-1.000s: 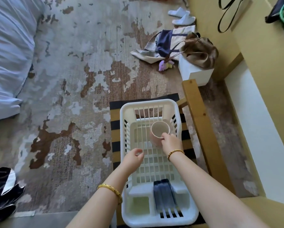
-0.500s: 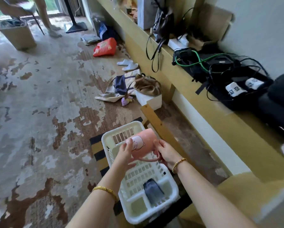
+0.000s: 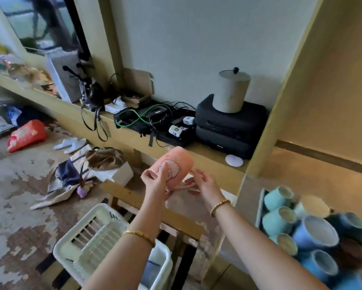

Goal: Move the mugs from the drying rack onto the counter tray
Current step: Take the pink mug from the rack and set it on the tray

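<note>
A pink mug (image 3: 174, 165) with a cartoon drawing lies on its side in the air, above the chair and in front of the shelf. My left hand (image 3: 156, 183) grips its body near the rim. My right hand (image 3: 204, 186) pinches the mug's handle with its fingertips. Below my left forearm sits the white drying rack (image 3: 88, 237), with a dark item (image 3: 153, 271) in its near end. At the lower right, the counter tray (image 3: 259, 208) holds several teal and blue mugs (image 3: 278, 220).
A wooden chair frame (image 3: 134, 197) stands beneath the mug. The long shelf (image 3: 134, 141) carries black cases, cables, bags and a grey lidded canister (image 3: 231, 91). Bags, slippers and a red packet (image 3: 26, 136) lie on the worn floor at left.
The view has swung up and right, bringing the tray of mugs into sight. Both hands have carried the pink mug up and away from the rack toward the right.
</note>
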Demonstrator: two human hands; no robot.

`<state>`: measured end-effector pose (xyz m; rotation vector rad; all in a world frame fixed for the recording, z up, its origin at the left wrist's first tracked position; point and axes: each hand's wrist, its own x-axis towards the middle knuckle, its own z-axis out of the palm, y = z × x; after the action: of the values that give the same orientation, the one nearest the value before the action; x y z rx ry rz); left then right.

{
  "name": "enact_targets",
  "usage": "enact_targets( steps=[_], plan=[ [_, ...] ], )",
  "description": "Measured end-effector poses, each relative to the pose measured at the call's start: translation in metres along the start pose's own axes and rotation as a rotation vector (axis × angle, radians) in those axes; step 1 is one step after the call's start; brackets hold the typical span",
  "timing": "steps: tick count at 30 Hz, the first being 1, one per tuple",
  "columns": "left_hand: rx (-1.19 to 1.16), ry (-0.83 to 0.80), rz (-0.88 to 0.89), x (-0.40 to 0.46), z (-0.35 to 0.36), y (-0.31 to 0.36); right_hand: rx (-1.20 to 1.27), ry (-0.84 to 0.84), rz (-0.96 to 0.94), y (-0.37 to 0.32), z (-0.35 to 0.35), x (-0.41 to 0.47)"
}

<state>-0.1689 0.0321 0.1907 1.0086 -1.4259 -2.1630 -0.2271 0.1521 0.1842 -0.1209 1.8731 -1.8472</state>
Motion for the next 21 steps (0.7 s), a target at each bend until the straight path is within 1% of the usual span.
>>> enact_targets(
  steps=[3, 5, 8, 11, 13, 15, 16, 18, 19, 21],
  plan=[
    [-0.026, -0.141, 0.022, -0.017, 0.069, -0.010, 0.156, 0.163, -0.028, -0.021, -0.054, -0.006],
    [-0.033, -0.251, 0.006, -0.034, 0.115, -0.021, 0.208, 0.262, -0.056, -0.031, -0.100, -0.014],
    [0.038, -0.377, -0.006, -0.065, 0.178, -0.039, 0.302, 0.407, -0.117, -0.034, -0.168, -0.030],
    [0.105, -0.505, 0.038, -0.104, 0.238, -0.058, 0.412, 0.531, -0.169, -0.034, -0.234, -0.052],
    [0.146, -0.581, 0.064, -0.128, 0.272, -0.070, 0.448, 0.587, -0.190, -0.034, -0.276, -0.067],
    [0.211, -0.663, 0.096, -0.149, 0.301, -0.083, 0.463, 0.603, -0.191, -0.035, -0.317, -0.081],
    [0.266, -0.702, 0.154, -0.158, 0.312, -0.091, 0.458, 0.605, -0.180, -0.035, -0.337, -0.088],
    [0.471, -0.778, 0.375, -0.172, 0.329, -0.107, 0.462, 0.584, -0.132, -0.032, -0.373, -0.102],
    [0.576, -0.825, 0.483, -0.178, 0.336, -0.116, 0.483, 0.562, -0.102, -0.029, -0.391, -0.109],
    [0.717, -0.918, 0.645, -0.190, 0.346, -0.131, 0.563, 0.512, -0.029, -0.021, -0.419, -0.122]
  ],
)
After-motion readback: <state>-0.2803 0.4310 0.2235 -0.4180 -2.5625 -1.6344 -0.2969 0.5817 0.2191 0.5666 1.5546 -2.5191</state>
